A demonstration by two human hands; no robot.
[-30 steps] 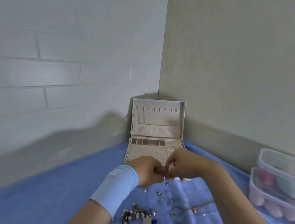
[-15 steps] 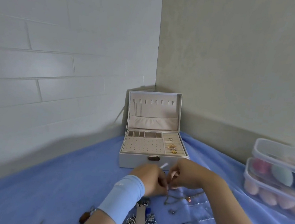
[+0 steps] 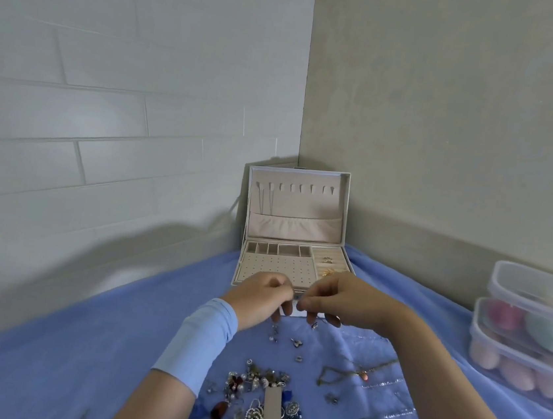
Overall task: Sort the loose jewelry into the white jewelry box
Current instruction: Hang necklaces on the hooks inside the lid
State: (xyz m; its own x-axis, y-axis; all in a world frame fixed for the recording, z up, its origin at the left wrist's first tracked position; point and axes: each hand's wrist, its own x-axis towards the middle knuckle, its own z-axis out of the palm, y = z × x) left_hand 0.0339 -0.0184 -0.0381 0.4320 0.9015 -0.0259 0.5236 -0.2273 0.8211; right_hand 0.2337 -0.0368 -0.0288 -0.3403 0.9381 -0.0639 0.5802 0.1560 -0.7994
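Note:
The white jewelry box (image 3: 348, 217) stands open in the wall corner, its lid upright. Its tray has small compartments, a perforated earring panel (image 3: 276, 271) and several gold pieces (image 3: 328, 260) in the ring rolls on the right. My left hand (image 3: 259, 298) and my right hand (image 3: 340, 301) meet fingertip to fingertip just in front of the box. Their curled fingers pinch a small jewelry piece that they mostly hide. A tiny silver earring (image 3: 314, 325) dangles under my right fingers. A pile of loose jewelry (image 3: 260, 400) lies on the blue cloth nearer to me.
Small earrings (image 3: 296, 342) are scattered between the pile and my hands. A thin chain with a pink pendant (image 3: 364, 375) lies to the right. Two stacked clear plastic containers (image 3: 534, 294) holding makeup sponges stand at the right edge. Walls close off the left and back.
Both hands, still joined at the fingertips, have lifted from just above the cloth to in front of the box's front wall. The view has tilted down, so more of the pile shows.

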